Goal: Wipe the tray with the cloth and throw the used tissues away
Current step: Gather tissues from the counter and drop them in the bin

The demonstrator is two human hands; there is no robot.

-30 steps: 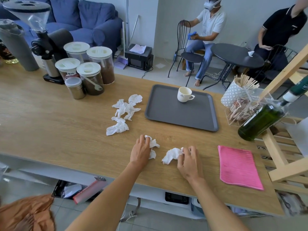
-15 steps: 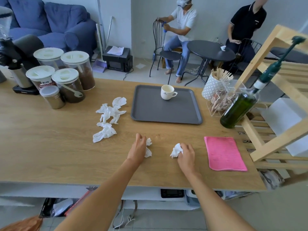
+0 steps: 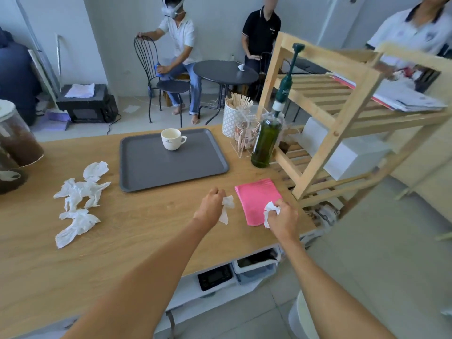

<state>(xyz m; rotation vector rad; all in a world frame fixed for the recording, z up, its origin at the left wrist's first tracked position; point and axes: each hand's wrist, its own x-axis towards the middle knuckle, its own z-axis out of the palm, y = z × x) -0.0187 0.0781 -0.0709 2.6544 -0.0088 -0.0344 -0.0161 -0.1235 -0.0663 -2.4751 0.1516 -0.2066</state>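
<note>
At the far left edge, jars of dark grounds are standing on the wooden desk. Just right of them, loose crumpled tissues are lying on the desk in a scattered cluster, left of the tray. The grey tray is sitting at the far middle of the desk, carrying a white cup upright near its far edge. Nearer, the left hand is hovering above the desk with its fingers curled tight around a crumpled tissue, part of it hanging below the fist. Right of it, the pink cloth is lying flat near the desk's right edge. The right hand is hanging over the cloth's near corner, fingers closed on another tissue wad. Beyond the cloth, a green bottle is standing beside a wooden rack.
</note>
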